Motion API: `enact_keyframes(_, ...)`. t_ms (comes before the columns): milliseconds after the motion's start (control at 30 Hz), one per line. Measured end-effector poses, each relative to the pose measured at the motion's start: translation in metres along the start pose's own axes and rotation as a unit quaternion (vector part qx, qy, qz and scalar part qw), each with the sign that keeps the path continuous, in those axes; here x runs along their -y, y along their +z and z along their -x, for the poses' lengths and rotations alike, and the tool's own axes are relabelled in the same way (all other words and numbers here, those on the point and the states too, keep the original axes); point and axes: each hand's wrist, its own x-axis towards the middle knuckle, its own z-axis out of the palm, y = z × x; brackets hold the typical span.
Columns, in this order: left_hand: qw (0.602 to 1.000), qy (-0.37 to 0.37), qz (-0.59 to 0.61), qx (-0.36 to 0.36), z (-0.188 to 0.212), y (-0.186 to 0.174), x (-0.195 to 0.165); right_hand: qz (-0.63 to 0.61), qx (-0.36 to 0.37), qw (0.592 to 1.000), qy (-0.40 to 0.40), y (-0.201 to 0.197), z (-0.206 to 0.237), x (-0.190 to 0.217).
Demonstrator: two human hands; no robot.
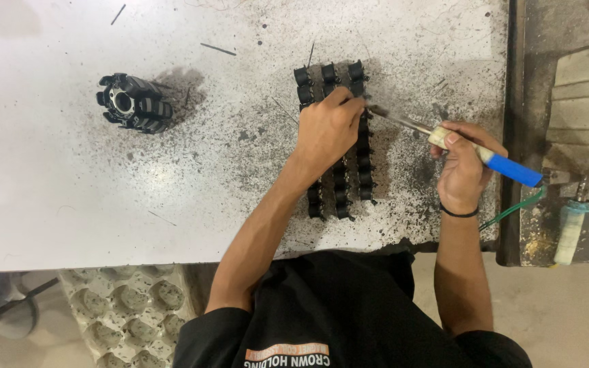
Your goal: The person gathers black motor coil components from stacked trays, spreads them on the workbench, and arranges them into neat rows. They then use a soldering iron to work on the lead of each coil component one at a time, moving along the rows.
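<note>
On the far left of the pale, soot-speckled tabletop [49, 191] a black ring-shaped cluster of plastic clips [134, 102] sits alone, well apart from your work. It looks light and rigid, easy to pick up around its outer rim.

Nearer the middle lies the flat black strip assembly [339, 136], three rows of small linked holders running away from you, with its far end above your fingers and its near end by your forearm. Your left hand [325, 129] rests on top of it, fingertips pinched together at the right-hand row, pressing a spot down or gripping something too small to make out. Judging by the look, the rows are hard plastic, light in weight, stiff within each piece but likely to flex at the links, so a flat palm over the middle would hold them steadier than a pinch at one end.

To the right, your right hand [461, 167] is closed around a soldering iron [444, 140], fingers wrapped on the pale part of the handle just ahead of the blue grip. Its metal tip reaches left to meet your left fingertips. The shaft is probably hot, so the handle is the only safe hold. A green cord [512, 210] trails off the edge, beside a second tool [570, 228] on the dark side bench [567, 136].
</note>
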Motion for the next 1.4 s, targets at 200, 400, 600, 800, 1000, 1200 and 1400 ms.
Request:
enact_keyframes(200, 0.999, 0.000, -0.017, 0.033, -0.003, 0.006, 0.004, 0.007, 0.007, 1.000, 0.005, -0.004, 0.001, 0.000)
enact_keyframes(400, 0.999, 0.017, -0.030, 0.040, -0.005, 0.005, 0.003, -0.014, 0.010, 1.000, 0.000, -0.005, 0.001, 0.000)
enact_keyframes(600, 0.999, 0.004, -0.012, 0.040, -0.007, -0.005, -0.007, 0.005, 0.002, 1.000, -0.006, -0.004, 0.002, 0.000)
enact_keyframes(800, 0.999, -0.008, 0.010, -0.031, 0.009, -0.025, -0.023, -0.038, -0.007, 0.999, -0.034, -0.014, 0.015, 0.003)
enact_keyframes(1000, 1.000, -0.013, -0.011, 0.012, 0.030, -0.018, -0.026, 0.029, -0.025, 0.999, -0.010, -0.018, 0.035, -0.004)
enact_keyframes(1200, 1.000, -0.006, -0.002, 0.030, 0.031, -0.010, -0.019, 0.029, -0.039, 0.999, 0.015, -0.014, 0.033, -0.001)
enact_keyframes(1400, 0.997, -0.005, -0.004, 0.071, 0.025, -0.001, -0.017, 0.012, -0.023, 1.000, 0.012, -0.013, 0.034, 0.000)
